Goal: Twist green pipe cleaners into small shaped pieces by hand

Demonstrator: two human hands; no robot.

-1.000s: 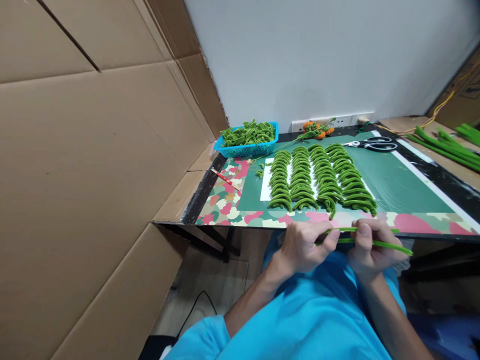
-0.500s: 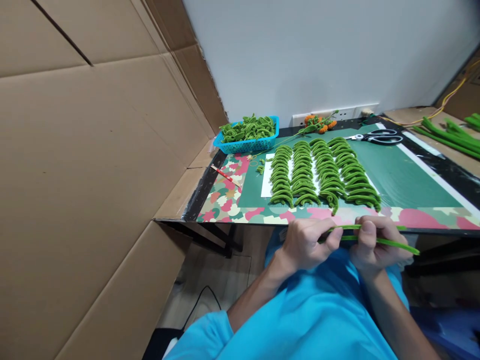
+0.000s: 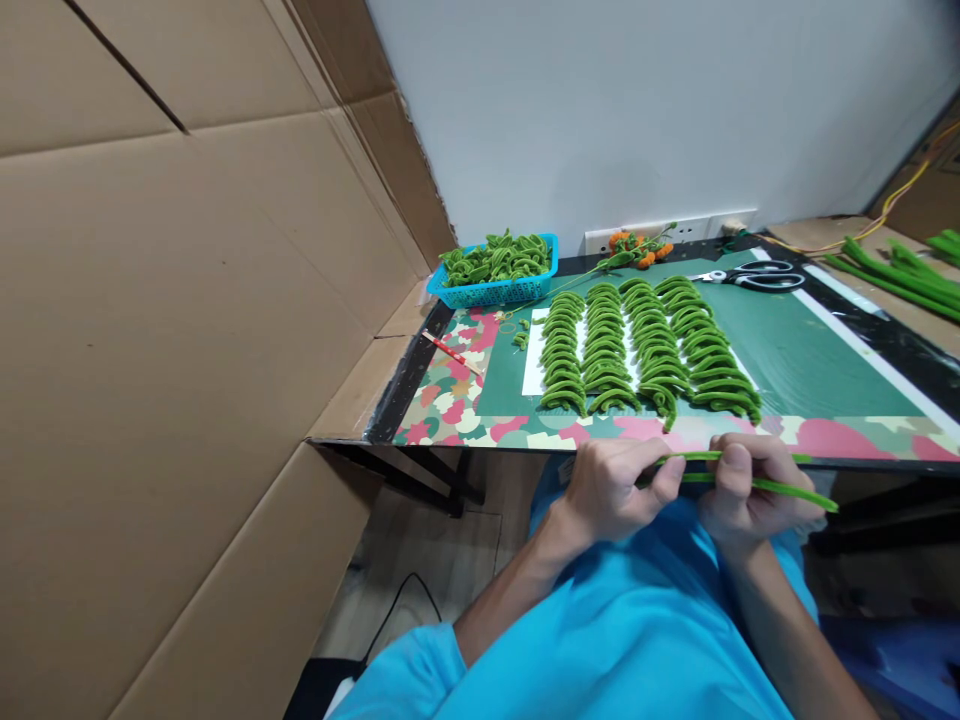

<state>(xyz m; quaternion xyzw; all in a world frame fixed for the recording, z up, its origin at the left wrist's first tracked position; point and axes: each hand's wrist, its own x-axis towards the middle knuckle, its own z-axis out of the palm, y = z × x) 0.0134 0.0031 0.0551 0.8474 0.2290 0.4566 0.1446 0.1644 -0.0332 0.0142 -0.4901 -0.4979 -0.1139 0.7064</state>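
Note:
Just in front of the table's near edge, a green pipe cleaner runs between my two hands, with two strands showing side by side. My left hand is closed on it, thumb and forefinger pinching the left part. Gripping the strands farther right is my right hand, and one strand sticks out past it. The far end inside my left fist is hidden. Behind my hands, several columns of bent green pipe-cleaner pieces lie on a white sheet.
A blue basket full of green twisted pieces stands at the back left. Scissors lie at the back right near an orange flower stem. Long green pipe cleaners rest far right. Cardboard walls the left side.

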